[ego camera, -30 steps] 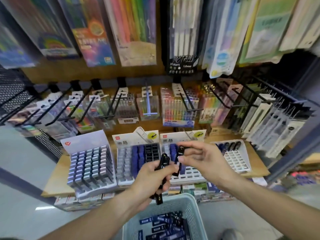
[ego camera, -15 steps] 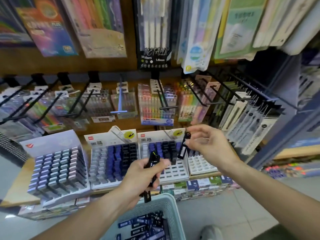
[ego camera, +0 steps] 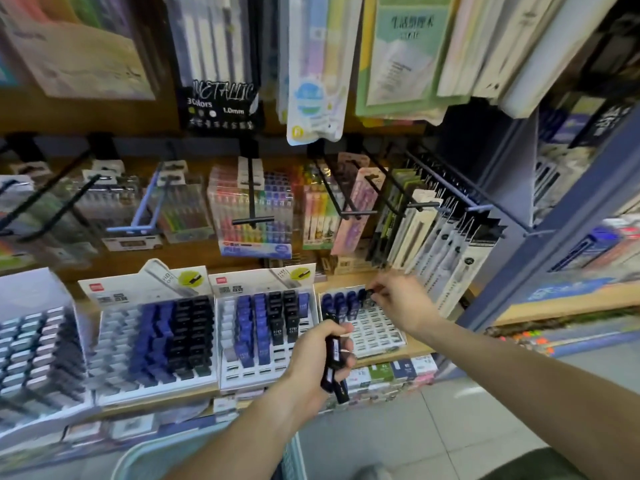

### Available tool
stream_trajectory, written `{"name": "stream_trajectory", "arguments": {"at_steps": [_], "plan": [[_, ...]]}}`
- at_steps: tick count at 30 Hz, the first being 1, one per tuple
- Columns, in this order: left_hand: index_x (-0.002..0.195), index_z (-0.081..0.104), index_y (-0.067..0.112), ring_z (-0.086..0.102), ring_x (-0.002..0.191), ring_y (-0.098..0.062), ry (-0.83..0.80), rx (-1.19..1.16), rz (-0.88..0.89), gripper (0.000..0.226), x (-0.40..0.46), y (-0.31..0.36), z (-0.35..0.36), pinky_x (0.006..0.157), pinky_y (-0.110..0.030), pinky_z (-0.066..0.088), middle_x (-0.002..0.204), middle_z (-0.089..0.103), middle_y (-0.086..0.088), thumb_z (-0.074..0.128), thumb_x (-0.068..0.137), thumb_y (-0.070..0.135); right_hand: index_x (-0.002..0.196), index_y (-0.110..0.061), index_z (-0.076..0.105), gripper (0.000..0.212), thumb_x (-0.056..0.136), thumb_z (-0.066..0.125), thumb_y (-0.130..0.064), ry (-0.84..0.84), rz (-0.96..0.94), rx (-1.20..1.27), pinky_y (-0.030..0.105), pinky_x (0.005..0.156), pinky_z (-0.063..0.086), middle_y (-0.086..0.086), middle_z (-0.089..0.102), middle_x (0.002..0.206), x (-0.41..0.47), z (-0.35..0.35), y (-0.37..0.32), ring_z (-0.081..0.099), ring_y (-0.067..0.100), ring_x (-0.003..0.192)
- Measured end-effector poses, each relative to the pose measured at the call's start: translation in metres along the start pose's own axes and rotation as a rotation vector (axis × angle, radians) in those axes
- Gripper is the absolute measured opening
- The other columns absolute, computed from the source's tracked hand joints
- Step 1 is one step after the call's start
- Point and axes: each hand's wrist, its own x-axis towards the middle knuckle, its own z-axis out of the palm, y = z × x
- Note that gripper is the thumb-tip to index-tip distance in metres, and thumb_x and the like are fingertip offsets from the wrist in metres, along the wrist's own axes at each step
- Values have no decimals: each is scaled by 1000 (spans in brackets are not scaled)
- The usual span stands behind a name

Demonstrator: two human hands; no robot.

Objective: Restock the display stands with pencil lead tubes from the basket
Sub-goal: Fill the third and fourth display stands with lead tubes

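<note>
Left hand (ego camera: 313, 358) grips a bundle of dark tubes (ego camera: 333, 362) upright in its fist, fingers curled round them, the lower ends sticking out below the palm. It hangs in front of the counter (ego camera: 415, 349) edge, between the middle stand and the right stand.

Right hand (ego camera: 403, 301) reaches over the right stand (ego camera: 377, 332). Thumb and fingertips pinch one black tube (ego camera: 369, 293) at the stand's back row, just beside the blue tubes (ego camera: 341, 301) already seated there. Whether the tube is fully in its slot: cannot tell, the fingers cover it. The rest of this stand shows bare white slots.

Middle stand (ego camera: 263, 327): columns of blue and black tubes at the back, open slots along the front rows and the left column. Left stand (ego camera: 152, 336): grey, blue and black tubes in stepped rows, mostly full. A fourth stand (ego camera: 34, 351) at far left holds grey and dark tubes; blurred.

Basket (ego camera: 207, 452): only its pale green rim shows at the bottom edge, below the left forearm; contents out of view.

Above the stands, pen packs (ego camera: 252, 209) hang on black hooks (ego camera: 251, 199). A pack marked "METALLIC" (ego camera: 221, 102) hangs higher up. Small boxes (ego camera: 391, 372) line the shelf under the counter.
</note>
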Motion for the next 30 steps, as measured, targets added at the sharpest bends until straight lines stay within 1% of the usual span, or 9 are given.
{"name": "stream_trajectory", "arguments": {"at_steps": [8,13,16,19,22,24,26,28,30], "plan": [[111,67,-1,51,51,-20,58,45,33,21,21,-11,-2,37,-22,28,71,58,-7,63,99,16,111,-20,72,21,94,66,-10,-80,9,67,37,94,56,0,74,107,8,20,11,69,17,99],[118,68,4,54,54,-18,8,162,122,29,18,-20,-10,41,-23,26,74,59,-7,60,102,28,105,-25,57,23,92,66,-8,-36,50,124,36,85,57,-2,71,98,9,27,11,67,17,91],[120,69,13,52,57,-19,-38,223,169,31,14,-23,-13,45,-26,26,75,59,-6,63,99,35,105,-23,65,16,93,65,-11,-30,62,47,38,83,57,0,73,96,10,28,10,68,20,91],[117,72,18,50,57,-19,-48,275,209,30,9,-22,-13,48,-27,27,76,58,-4,66,97,39,109,-19,70,17,92,67,-14,0,39,-58,35,86,55,1,70,105,9,22,4,65,21,97],[114,66,4,48,55,-17,-49,301,249,41,5,-21,-12,45,-22,32,75,58,-3,69,94,40,99,-21,67,13,90,73,-27,71,89,62,32,75,55,-4,70,90,7,9,-9,66,15,86],[110,61,-1,46,54,-17,-37,318,264,46,4,-22,-13,44,-19,36,74,57,-4,71,92,40,88,-20,71,25,85,77,-44,-77,189,393,26,62,52,-5,71,74,0,-5,-24,66,8,68],[110,65,7,45,52,-15,-25,329,274,37,3,-23,-13,44,-18,37,72,55,-4,74,91,38,86,-14,76,35,77,83,-46,-320,249,669,22,56,48,-1,72,70,-9,-15,-39,61,6,60],[112,68,15,42,52,-15,-25,325,279,32,1,-25,-12,45,-18,35,70,53,-4,77,88,36,89,-6,77,31,75,88,-31,-439,235,728,19,57,49,3,71,70,-18,-22,-47,60,6,60],[108,67,13,41,51,-15,-23,318,285,32,0,-27,-10,45,-19,34,67,51,-3,77,88,34,94,-2,77,24,76,87,-14,-471,241,777,18,64,54,7,75,78,-20,-24,-47,67,9,67]]}}
